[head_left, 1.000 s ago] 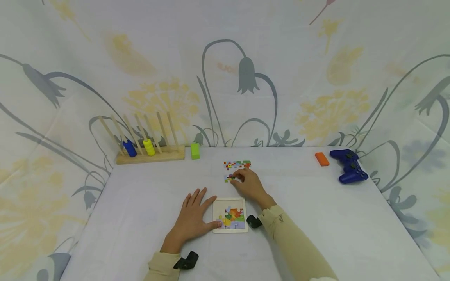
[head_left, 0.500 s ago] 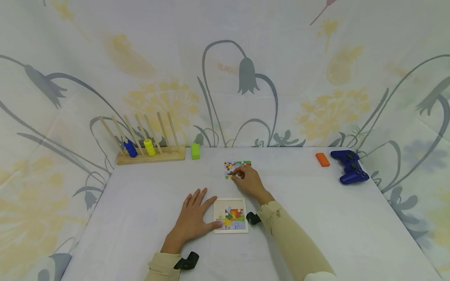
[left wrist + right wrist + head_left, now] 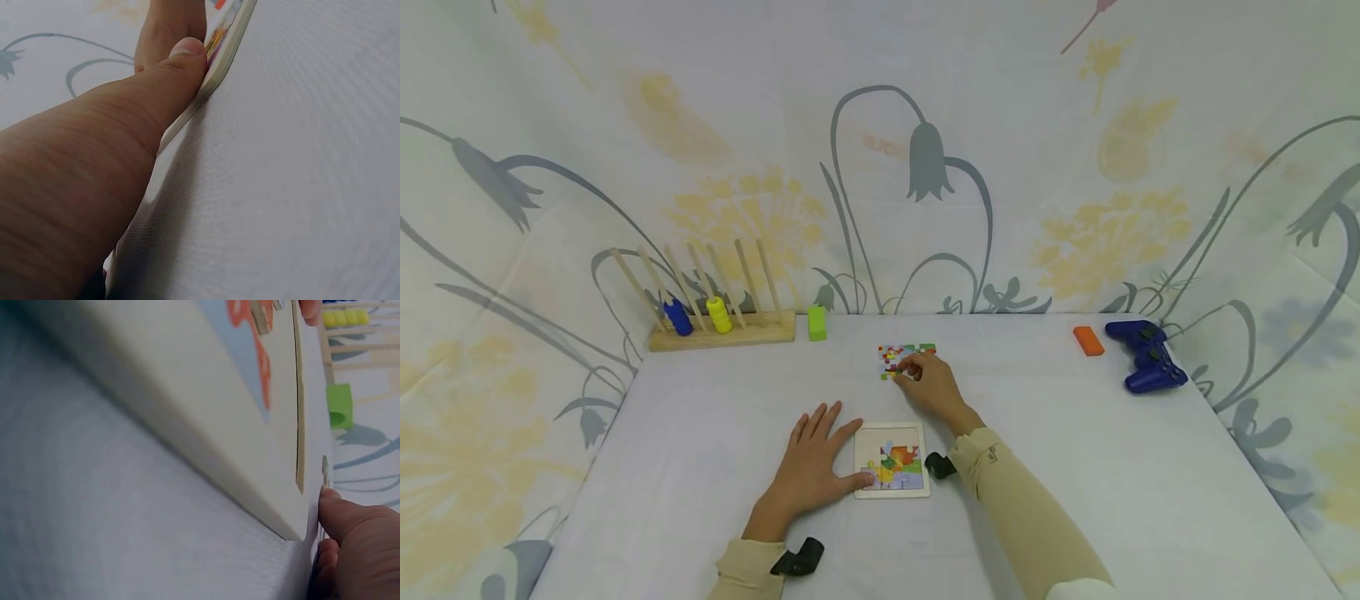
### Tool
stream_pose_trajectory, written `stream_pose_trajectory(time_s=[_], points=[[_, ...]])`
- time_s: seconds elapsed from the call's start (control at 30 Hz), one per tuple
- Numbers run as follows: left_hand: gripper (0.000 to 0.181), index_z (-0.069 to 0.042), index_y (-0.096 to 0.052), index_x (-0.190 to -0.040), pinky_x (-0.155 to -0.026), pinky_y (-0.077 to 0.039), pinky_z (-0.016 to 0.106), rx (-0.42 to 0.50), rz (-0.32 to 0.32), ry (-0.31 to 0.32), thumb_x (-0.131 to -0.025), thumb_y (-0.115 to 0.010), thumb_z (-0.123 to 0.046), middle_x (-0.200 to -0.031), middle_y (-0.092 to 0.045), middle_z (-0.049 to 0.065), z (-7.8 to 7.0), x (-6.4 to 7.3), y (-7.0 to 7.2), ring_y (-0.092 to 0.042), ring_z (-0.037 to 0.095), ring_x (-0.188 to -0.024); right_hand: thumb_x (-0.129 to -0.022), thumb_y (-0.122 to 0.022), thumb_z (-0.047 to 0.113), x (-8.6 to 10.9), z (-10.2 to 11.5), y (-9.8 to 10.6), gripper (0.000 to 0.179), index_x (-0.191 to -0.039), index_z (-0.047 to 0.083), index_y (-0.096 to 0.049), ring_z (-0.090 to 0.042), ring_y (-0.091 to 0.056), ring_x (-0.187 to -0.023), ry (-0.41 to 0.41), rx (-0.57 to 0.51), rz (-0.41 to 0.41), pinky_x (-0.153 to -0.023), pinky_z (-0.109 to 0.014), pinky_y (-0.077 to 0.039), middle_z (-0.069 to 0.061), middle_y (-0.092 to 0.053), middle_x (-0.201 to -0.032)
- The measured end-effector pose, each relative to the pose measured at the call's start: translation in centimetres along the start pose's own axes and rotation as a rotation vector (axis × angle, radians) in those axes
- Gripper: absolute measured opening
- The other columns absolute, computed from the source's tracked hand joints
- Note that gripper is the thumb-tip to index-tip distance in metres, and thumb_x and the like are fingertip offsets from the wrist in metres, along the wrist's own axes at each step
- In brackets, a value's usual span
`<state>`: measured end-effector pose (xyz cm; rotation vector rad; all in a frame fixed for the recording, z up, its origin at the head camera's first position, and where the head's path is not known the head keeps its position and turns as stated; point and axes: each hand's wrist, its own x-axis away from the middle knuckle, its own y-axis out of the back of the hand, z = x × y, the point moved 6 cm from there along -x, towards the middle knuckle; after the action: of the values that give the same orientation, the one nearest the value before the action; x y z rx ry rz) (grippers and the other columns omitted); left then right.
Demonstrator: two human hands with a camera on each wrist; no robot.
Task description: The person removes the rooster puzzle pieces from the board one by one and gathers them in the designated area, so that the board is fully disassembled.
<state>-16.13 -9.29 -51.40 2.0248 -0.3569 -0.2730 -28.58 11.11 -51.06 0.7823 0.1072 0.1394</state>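
A square puzzle tray (image 3: 868, 437) with a pale wooden rim lies on the table, its picture partly filled with jigsaw pieces (image 3: 901, 460). My left hand (image 3: 811, 462) rests spread at the tray's left side, thumb over the lower left rim and the other fingers on the cloth. In the left wrist view the thumb (image 3: 178, 69) presses along that rim. Beyond the tray my right hand (image 3: 931, 387) pinches a small colourful puzzle piece (image 3: 890, 370) between thumb and fingertips, which partly cover it. Just behind it lie more loose puzzle pieces (image 3: 895, 352).
At the back left stands a wooden peg rack (image 3: 752, 329) with blue and yellow rings. Beside it is a green block (image 3: 817, 322). An orange block (image 3: 1087, 341) and a dark blue game controller (image 3: 1146, 357) lie at the back right, near the patterned cloth wall.
My right hand has shifted slightly away from me with the puzzle piece, closing the gap to the loose pieces behind. The left hand and the tray have stayed in place.
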Motion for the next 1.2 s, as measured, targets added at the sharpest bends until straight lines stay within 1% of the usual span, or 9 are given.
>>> stream_pose_trajectory(time_s=[0.27, 0.5, 0.7, 0.9, 1.03, 1.2], points=[[0.084, -0.022, -0.052, -0.151, -0.125, -0.017, 0.061, -0.014, 0.001, -0.004, -0.082, -0.073, -0.065, -0.166, -0.032, 0.014, 0.3, -0.1, -0.1, -0.023, 0.039, -0.156, -0.093, -0.076, 0.024, -0.1, 0.0, -0.1, 0.018, -0.106, 0.010, -0.074, -0.018, -0.057, -0.084, 0.012, 0.000, -0.016, -0.076, -0.035, -0.048, -0.006, -0.065, -0.093], [0.085, -0.022, -0.051, -0.151, -0.125, -0.017, 0.061, -0.013, 0.009, -0.013, -0.082, -0.072, -0.066, -0.166, -0.031, 0.015, 0.3, -0.4, -0.6, -0.022, 0.040, -0.156, -0.093, -0.076, 0.022, 0.2, -0.5, 0.0, 0.025, -0.114, 0.010, -0.073, -0.020, -0.058, -0.088, 0.004, -0.029, 0.002, -0.081, -0.038, -0.050, -0.006, -0.064, -0.098], [0.085, -0.022, -0.051, -0.151, -0.125, -0.017, 0.061, -0.010, 0.009, -0.017, -0.082, -0.071, -0.068, -0.166, -0.032, 0.014, 0.0, -0.3, -0.7, -0.023, 0.039, -0.156, -0.092, -0.077, 0.020, 0.9, -1.0, 0.2, 0.029, -0.118, 0.008, -0.071, -0.018, -0.056, -0.088, -0.011, -0.064, 0.001, -0.081, -0.035, -0.048, -0.005, -0.064, -0.098], [0.084, -0.023, -0.051, -0.151, -0.126, -0.017, 0.060, -0.026, 0.013, -0.010, -0.082, -0.072, -0.067, -0.166, -0.032, 0.013, 0.0, -0.4, -0.6, -0.023, 0.038, -0.156, -0.090, -0.079, 0.019, 2.2, -1.3, 0.2, 0.031, -0.118, 0.009, -0.070, -0.015, -0.055, -0.086, -0.060, -0.118, -0.005, -0.080, -0.031, -0.046, -0.002, -0.062, -0.097], [0.084, -0.022, -0.052, -0.150, -0.125, -0.018, 0.061, -0.029, 0.005, -0.005, -0.082, -0.072, -0.066, -0.166, -0.032, 0.014, 0.0, -0.3, -0.4, -0.024, 0.039, -0.155, -0.091, -0.078, 0.021, 3.6, -0.9, 0.1, 0.029, -0.116, 0.009, -0.071, -0.014, -0.054, -0.085, -0.091, -0.165, 0.018, -0.080, -0.029, -0.046, -0.002, -0.063, -0.097], [0.085, -0.021, -0.052, -0.150, -0.125, -0.018, 0.061, -0.030, 0.007, 0.001, -0.082, -0.072, -0.066, -0.166, -0.033, 0.014, 0.1, -0.2, -0.2, -0.024, 0.039, -0.155, -0.091, -0.079, 0.024, 5.5, -0.8, -0.3, 0.026, -0.113, 0.012, -0.073, -0.012, -0.053, -0.084, -0.080, -0.211, 0.057, -0.076, -0.024, -0.045, 0.000, -0.063, -0.096]])
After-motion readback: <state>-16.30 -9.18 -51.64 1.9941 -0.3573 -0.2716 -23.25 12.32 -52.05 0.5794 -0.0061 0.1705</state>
